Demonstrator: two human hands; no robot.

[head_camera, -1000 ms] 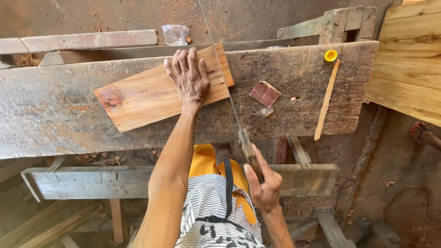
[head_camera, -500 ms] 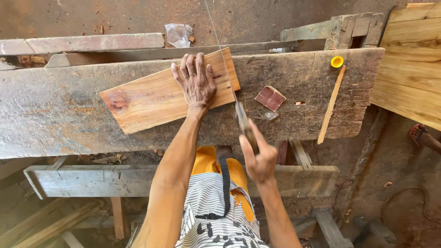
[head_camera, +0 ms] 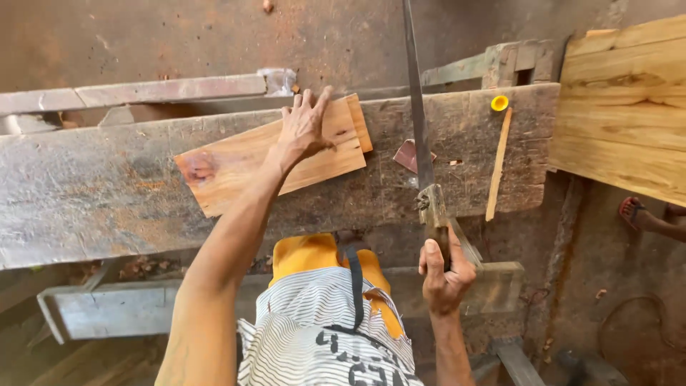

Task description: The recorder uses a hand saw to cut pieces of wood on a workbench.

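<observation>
Our left hand (head_camera: 304, 129) presses spread fingers on the plank (head_camera: 236, 161); right of the plank, our right hand (head_camera: 443, 275) grips the saw (head_camera: 418, 121). We see no cut started yet.

A crumpled clear plastic wrapper (head_camera: 280, 80) lies at the far edge of the worn grey wooden worktop (head_camera: 86, 193), just beyond its back rim, touching the end of a pale plank. No labels, signs or screens show anywhere around the worktop.
</observation>
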